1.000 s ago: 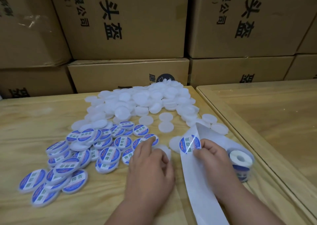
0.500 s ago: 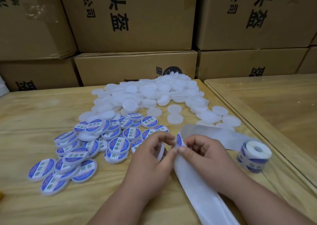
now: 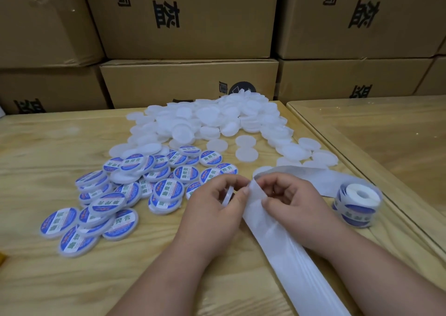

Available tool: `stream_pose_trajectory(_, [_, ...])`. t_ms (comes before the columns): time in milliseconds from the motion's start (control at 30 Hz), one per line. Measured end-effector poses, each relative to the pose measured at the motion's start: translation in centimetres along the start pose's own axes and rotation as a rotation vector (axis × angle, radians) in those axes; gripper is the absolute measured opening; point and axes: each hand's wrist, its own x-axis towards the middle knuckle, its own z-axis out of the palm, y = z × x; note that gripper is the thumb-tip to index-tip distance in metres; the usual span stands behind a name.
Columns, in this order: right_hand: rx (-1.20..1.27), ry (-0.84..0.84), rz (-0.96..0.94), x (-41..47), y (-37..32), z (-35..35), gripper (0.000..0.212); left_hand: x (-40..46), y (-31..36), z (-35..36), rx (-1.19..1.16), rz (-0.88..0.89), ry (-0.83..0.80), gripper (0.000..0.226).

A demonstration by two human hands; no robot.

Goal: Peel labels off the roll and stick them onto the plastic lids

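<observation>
Wooden tabletop (image 3: 48, 279) low in frame, backing strip (image 3: 284, 245) trailing off bottom right. Centre: left hand (image 3: 212, 209) pinches a blank lid (image 3: 228, 195) on edge, right hand (image 3: 296, 204) curls round the strip's fold. Thin, floppy label, best taken by its rim. Further up, labelled lids (image 3: 166, 190), label roll (image 3: 357, 204) at right, blank pile (image 3: 212, 120).
</observation>
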Motion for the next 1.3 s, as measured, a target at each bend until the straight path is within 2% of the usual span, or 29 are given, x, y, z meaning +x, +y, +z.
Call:
stream_pose_trajectory(267, [0.069,0.064,0.005,0.5,0.9,-0.5,0.056,0.6,0.3,-0.1,-0.171,-0.063,0.234,0.033])
stream_pose_trajectory(433, [0.019,0.133,0.003,0.4,1.1,-0.6,0.048,0.7,0.5,-0.1,-0.283,-0.085,0.375,0.03])
stream_pose_trajectory(567, [-0.034,0.223,0.007,0.7,1.7,-0.3,0.032,0.5,1.1,0.2,-0.373,-0.076,0.335,0.034])
stream_pose_trajectory(700, [-0.046,0.286,-0.107,0.7,1.7,0.1,0.03,0.3,1.3,0.5,-0.414,-0.126,0.221,0.021])
stream_pose_trajectory(867, [-0.089,0.302,-0.298,0.4,1.3,-0.1,0.022,0.3,1.4,0.6,-0.36,-0.127,0.15,0.021])
stream_pose_trajectory(933, [-0.103,0.307,-0.325,0.5,1.3,0.0,0.022,0.2,1.5,0.6,-0.336,-0.119,0.143,0.017])
stream_pose_trajectory(1067, [-0.137,0.299,-0.366,0.5,1.2,0.2,0.023,0.2,1.5,0.6,-0.301,-0.143,0.123,0.027])
stream_pose_trajectory(1233, [-0.176,0.288,-0.382,0.5,1.3,0.1,0.018,0.2,1.7,0.5,-0.32,-0.15,0.086,0.021])
stream_pose_trajectory(1300, [-0.162,0.278,-0.369,0.4,1.3,0.0,0.016,0.3,1.5,0.5,-0.312,-0.161,0.085,0.028])
